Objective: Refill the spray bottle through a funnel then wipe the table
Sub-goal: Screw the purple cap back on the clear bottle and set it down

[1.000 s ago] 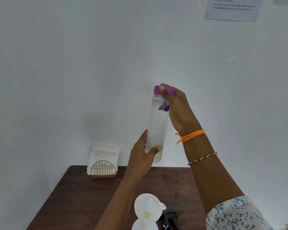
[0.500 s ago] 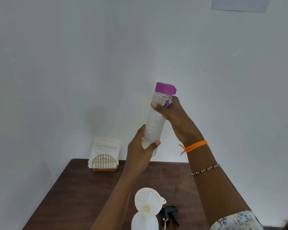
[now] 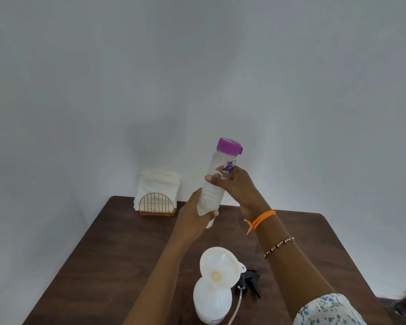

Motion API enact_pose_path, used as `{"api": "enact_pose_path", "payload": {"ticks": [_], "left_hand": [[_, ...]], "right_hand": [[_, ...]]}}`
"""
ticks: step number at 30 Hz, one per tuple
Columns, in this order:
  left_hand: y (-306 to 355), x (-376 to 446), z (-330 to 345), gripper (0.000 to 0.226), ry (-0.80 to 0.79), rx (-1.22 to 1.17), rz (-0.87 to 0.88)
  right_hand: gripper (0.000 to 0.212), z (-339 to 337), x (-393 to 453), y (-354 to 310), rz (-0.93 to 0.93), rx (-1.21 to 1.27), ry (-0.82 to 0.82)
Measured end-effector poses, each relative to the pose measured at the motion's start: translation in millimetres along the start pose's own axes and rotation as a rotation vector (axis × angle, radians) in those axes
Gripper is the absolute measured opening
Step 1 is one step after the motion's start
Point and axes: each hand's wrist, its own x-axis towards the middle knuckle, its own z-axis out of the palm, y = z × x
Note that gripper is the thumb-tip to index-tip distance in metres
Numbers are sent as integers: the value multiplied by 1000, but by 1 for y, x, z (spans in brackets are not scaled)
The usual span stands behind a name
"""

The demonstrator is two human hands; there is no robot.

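Both hands, left (image 3: 195, 213) low and right (image 3: 236, 185) mid-body, grip capped bottle (image 3: 217, 181) above funnel (image 3: 220, 266), likely steadying before uncapping.

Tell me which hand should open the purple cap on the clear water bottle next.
Probably the right hand: it grips the clear water bottle high on the body, just below the purple cap. The left hand wraps the bottle's base, well placed to steady it above the white funnel.

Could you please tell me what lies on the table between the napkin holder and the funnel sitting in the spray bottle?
In the head view, only bare brown table lies between the napkin holder and the funnel; the left forearm passes above it.
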Motion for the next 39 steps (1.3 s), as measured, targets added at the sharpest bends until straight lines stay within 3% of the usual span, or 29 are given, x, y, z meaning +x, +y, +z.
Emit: {"api": "enact_pose_path", "payload": {"ticks": [7,12,16,24,39], "left_hand": [[-50,27,4,52,33,12,-173],[-82,51,2,78,48,-15,-309],[-110,67,1,64,95,-93,-394],[-133,88,2,48,195,-130,-448],[-137,105,10,38,187,-118,-447]], "right_hand": [[45,28,31,52,87,-35,-44],[49,41,68,90,62,-140,-27],[55,49,100,128,57,-256,25],[51,65,131,178,104,-239,82],[56,82,143,202,58,-255,45]]}}
